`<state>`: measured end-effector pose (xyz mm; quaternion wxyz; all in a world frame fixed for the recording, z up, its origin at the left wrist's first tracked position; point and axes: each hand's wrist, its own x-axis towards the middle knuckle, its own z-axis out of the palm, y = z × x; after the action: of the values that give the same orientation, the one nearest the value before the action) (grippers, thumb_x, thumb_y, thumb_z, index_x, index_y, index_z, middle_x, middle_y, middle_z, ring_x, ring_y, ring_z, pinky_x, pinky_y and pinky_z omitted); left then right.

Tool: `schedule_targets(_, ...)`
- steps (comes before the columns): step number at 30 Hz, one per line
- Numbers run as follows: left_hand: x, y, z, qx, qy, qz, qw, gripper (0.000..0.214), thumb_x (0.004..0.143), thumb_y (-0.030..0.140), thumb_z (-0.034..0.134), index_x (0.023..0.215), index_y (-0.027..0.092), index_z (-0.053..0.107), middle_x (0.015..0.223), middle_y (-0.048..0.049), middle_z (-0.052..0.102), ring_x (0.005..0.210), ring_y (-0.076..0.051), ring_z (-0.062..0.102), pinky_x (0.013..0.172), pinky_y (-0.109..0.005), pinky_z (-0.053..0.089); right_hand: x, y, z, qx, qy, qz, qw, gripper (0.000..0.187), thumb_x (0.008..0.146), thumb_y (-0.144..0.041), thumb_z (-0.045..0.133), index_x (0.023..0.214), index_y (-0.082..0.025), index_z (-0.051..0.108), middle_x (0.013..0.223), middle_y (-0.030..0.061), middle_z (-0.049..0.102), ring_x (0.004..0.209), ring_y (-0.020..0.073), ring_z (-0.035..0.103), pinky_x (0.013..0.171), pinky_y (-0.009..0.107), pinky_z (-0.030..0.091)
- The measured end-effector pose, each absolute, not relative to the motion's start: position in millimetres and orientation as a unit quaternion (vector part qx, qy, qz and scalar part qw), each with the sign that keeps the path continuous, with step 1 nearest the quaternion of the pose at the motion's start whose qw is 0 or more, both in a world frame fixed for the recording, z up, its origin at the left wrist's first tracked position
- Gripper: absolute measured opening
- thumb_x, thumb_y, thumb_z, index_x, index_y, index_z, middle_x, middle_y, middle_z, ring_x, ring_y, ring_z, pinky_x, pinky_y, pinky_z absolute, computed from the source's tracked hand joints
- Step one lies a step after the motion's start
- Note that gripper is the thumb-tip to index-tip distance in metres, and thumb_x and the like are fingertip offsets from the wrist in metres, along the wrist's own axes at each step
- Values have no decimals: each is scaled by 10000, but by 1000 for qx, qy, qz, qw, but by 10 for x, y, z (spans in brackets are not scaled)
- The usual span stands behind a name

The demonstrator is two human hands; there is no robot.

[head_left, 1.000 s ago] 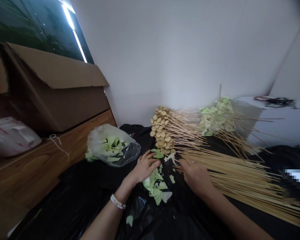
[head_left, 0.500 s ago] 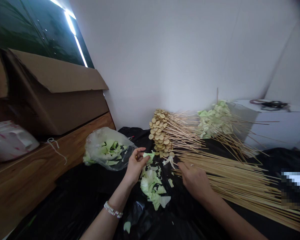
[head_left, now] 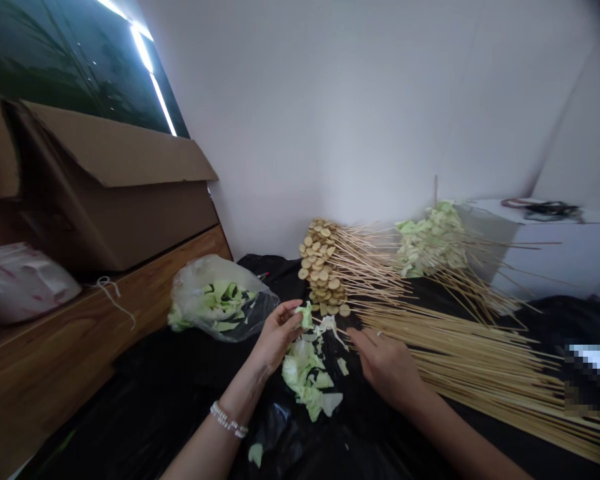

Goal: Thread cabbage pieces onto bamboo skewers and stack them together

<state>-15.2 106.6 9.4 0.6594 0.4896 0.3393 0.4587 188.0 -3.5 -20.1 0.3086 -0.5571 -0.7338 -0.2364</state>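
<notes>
My left hand (head_left: 276, 335) is raised a little off the black plastic sheet (head_left: 170, 380) and pinches a folded piece of green cabbage leaf (head_left: 306, 313) between thumb and fingers. Just below it lies a loose heap of cabbage pieces (head_left: 307, 377). My right hand (head_left: 385, 363) rests palm down at the near ends of a wide bundle of bare bamboo skewers (head_left: 485, 367), its fingers curled on one skewer whose tip points toward the leaf. Behind them lie skewers loaded with tan round slices (head_left: 323, 267) and skewers loaded with cabbage (head_left: 430, 243).
A clear plastic bag of cabbage (head_left: 217, 300) sits left of my left hand. A wooden ledge (head_left: 80, 333) carries an open cardboard box (head_left: 110, 180) and a white-and-pink bag (head_left: 25, 280). A white unit (head_left: 555, 247) stands at the right against the wall.
My left hand lifted a cabbage piece off the heap and folded it between its fingers. My right hand slid slightly left along the skewer ends.
</notes>
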Motion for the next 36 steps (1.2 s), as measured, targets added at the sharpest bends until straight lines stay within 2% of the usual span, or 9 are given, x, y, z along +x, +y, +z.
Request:
schedule_targets(5,-153,1032,124,511,293,400,702,449,752,364,732,1168,227,634,1128,-85,644,1003,-181,607,813,-261,482,1878,-39,-199,-545,-737,-229,327,321,880,-90,390,1104,-144,614,820,45,668,677,144,592,619,263,389)
schedule_targets(9,-147,1022,117,530,275,372,711,411,801,389,674,1181,241,621,1205,-89,621,1076,-198,588,827,-259,475,1881,-33,-206,-546,-736,-217,335,321,884,-93,391,1105,-137,619,839,56,678,694,138,598,632,252,413)
schedule_targets(11,-140,1026,101,541,285,395,686,373,793,387,681,1130,237,625,1177,-76,616,1044,-184,590,831,-262,476,1884,-30,-211,-548,-734,-220,336,319,884,-97,397,1104,-135,624,848,59,681,698,138,602,632,251,422)
schedule_targets(15,-130,1048,70,562,326,450,613,307,726,395,741,917,191,612,942,-28,613,852,-131,581,752,-229,476,1884,-27,-214,-543,-736,-225,336,328,873,-88,399,1103,-130,630,849,58,682,711,136,607,641,248,432)
schedule_targets(17,-126,1049,71,560,330,449,613,318,703,405,758,859,176,603,872,-12,594,794,-115,565,725,-217,473,1881,-29,-208,-542,-738,-227,333,324,871,-85,401,1094,-132,632,831,51,679,697,134,605,631,249,425)
schedule_targets(22,-106,1000,98,524,313,412,676,329,716,447,737,839,167,616,822,-2,591,738,-103,566,726,-246,500,1871,-38,-187,-540,-740,-240,321,311,879,-95,409,1091,-137,633,789,34,666,662,133,593,602,252,393)
schedule_targets(29,-92,1029,106,471,355,492,641,395,551,360,849,762,162,580,737,32,587,648,-82,564,713,-266,530,1870,-41,-195,-557,-733,-240,309,302,869,-98,418,1066,-143,642,779,40,667,662,132,588,595,246,382)
schedule_targets(36,-71,1014,119,464,357,506,633,364,554,323,836,754,161,578,727,34,595,653,-91,587,744,-291,537,1865,-48,-212,-564,-730,-227,312,313,878,-108,412,1091,-155,636,803,34,669,643,128,586,584,248,380)
